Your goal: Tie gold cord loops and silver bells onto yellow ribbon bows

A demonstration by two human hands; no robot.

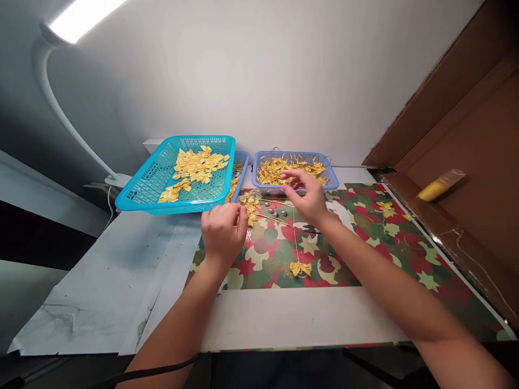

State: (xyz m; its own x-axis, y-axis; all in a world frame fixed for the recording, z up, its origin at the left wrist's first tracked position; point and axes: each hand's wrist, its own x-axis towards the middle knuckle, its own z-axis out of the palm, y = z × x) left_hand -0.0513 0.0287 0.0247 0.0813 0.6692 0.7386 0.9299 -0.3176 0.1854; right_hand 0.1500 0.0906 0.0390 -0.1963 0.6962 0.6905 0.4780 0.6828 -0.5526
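Observation:
My left hand [222, 229] is closed, fingers curled, beside the front right corner of the turquoise basket. Thin gold cords [270, 217] run out to the right from its fingertips. My right hand [308, 199] is raised in front of the blue-violet basket [295, 187], fingers bent, with a gap between thumb and forefinger. Below it, a yellow ribbon bow [300, 269] lies on the patterned mat [267, 275], a fine cord rising from it towards that hand. Several small silver bells [276, 214] lie between my hands, near a pile of yellow bows [250, 204].
The turquoise basket [140, 202] holds yellow bows and sits tilted, partly over another blue basket [244, 170]. Looped gold bows fill the blue-violet basket. A dark-bladed tool [311, 229] lies partly behind my right wrist. At right are loose bows [386, 208] and a cardboard wall [478, 119]; a lamp [60, 116] stands left.

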